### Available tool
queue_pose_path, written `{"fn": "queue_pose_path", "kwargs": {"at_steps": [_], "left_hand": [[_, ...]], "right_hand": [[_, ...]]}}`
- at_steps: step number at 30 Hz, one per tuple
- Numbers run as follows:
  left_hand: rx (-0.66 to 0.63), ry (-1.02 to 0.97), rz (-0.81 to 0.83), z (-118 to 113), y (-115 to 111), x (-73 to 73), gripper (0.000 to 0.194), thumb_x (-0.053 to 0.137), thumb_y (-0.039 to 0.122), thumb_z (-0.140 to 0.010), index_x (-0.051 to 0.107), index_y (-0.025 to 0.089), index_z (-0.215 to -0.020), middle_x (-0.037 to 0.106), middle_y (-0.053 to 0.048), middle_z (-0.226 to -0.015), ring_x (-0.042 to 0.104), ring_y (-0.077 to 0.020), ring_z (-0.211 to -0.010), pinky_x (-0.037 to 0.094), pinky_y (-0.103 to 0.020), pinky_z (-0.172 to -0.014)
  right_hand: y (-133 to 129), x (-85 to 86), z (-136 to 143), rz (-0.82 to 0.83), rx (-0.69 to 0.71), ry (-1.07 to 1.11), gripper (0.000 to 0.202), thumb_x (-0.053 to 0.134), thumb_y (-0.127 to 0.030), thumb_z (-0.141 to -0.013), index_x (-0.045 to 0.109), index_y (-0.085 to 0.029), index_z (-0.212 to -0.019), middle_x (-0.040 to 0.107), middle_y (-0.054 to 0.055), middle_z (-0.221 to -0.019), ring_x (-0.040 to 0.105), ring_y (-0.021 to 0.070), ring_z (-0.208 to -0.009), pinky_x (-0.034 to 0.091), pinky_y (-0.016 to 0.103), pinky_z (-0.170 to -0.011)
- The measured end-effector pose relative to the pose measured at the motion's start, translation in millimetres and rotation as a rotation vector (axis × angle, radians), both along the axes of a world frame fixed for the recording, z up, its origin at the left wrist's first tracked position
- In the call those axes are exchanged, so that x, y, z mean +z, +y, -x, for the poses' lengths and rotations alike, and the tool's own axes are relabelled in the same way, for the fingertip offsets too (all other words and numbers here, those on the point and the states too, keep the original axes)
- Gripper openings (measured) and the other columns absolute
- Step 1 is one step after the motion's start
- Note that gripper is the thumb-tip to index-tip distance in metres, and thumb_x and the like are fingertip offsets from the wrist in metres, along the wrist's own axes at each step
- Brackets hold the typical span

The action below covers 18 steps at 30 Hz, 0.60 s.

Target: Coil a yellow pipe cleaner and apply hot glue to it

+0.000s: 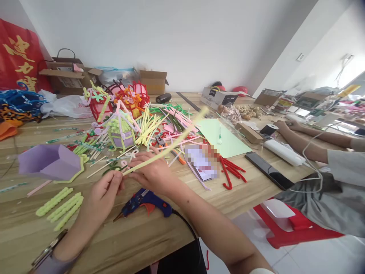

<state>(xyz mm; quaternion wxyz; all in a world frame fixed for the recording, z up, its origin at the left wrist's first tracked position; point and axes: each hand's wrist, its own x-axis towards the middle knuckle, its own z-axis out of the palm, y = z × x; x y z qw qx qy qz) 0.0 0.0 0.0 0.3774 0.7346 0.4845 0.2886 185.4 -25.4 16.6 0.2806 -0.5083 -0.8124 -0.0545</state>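
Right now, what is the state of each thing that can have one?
Yellow pipe cleaner: pinched by left hand, slanting upward.
Glue gun: lying on its side, cord attached.
Purple hexagonal box: open.
Leftmost carton: flaps open.
Black device: screen dark.
Phone: screen lit, partly blurred.
Green sheet: lying flat.

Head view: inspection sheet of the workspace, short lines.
Surface: wood-grain table, crowded toward the back.
Handled things: pale yellow strip.
Clutter: yellow strips, red strips, glue gun on its side, purple container.
Hands: left hand pinches the strip's near end; right hand at the strip, grip unclear.
Cables: black cord from glue gun over table edge.
Surroundings: another person's arm at right; red stool.
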Motion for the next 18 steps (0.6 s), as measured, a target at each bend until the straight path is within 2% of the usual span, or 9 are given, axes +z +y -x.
{"fn": "queue_pose_path", "kwargs": {"at_steps": [2, 5, 7, 13, 18], "left_hand": [[0.051, -0.069, 0.057, 0.4, 3.2, -3.1, 0.043, 0.042, 0.058, -0.087, 0.053, 0.020, -0.071, 0.054, 0.001, -0.066, 0.050, -0.0164, -0.064, 0.040, -0.027, -0.061], [0.132, -0.222, 0.189, -0.7, 7.9, -7.2, 0.039, 0.049, 0.058, -0.082, 0.058, 0.020, -0.077, 0.055, 0.001, -0.067, 0.050, -0.0151, -0.061, 0.040, -0.025, -0.054], [0.161, -0.287, 0.251, -2.2, 9.1, -9.3, 0.039, 0.053, 0.057, -0.079, 0.059, 0.019, -0.078, 0.053, 0.001, -0.065, 0.048, -0.0137, -0.059, 0.039, -0.023, -0.050], [0.137, -0.309, 0.286, -5.2, 6.8, -11.4, 0.042, 0.058, 0.060, -0.074, 0.060, 0.018, -0.076, 0.053, 0.001, -0.062, 0.047, -0.0125, -0.058, 0.039, -0.021, -0.050], [0.116, -0.295, 0.275, -5.8, 5.3, -9.3, 0.047, 0.059, 0.064, -0.071, 0.060, 0.018, -0.073, 0.054, 0.001, -0.061, 0.047, -0.0123, -0.057, 0.039, -0.021, -0.050]], "right_hand": [[-0.6, 5.9, -11.1, 0.015, -0.147, -0.009, 0.024, 0.046, -0.029, -0.096, 0.064, -0.020, -0.109, 0.070, 0.006, -0.113, 0.057, 0.0198, -0.112, 0.036, 0.036, -0.100], [1.9, 13.5, -27.4, 0.122, -0.639, -0.048, 0.030, 0.038, -0.025, -0.098, 0.063, -0.016, -0.110, 0.068, 0.013, -0.111, 0.058, 0.0263, -0.106, 0.041, 0.039, -0.090], [6.8, 12.8, -35.6, 0.237, -0.832, -0.095, 0.032, 0.039, -0.030, -0.097, 0.061, -0.014, -0.115, 0.065, 0.017, -0.115, 0.057, 0.0303, -0.108, 0.040, 0.041, -0.090], [26.4, -8.3, -45.8, 0.399, -0.862, -0.114, 0.055, 0.039, -0.055, -0.094, 0.052, -0.013, -0.129, 0.063, 0.020, -0.119, 0.061, 0.0314, -0.106, 0.038, 0.045, -0.093], [30.4, -15.2, -47.2, 0.445, -0.856, -0.113, 0.060, 0.038, -0.059, -0.093, 0.053, -0.012, -0.127, 0.064, 0.022, -0.116, 0.062, 0.0330, -0.106, 0.038, 0.047, -0.092]]}}
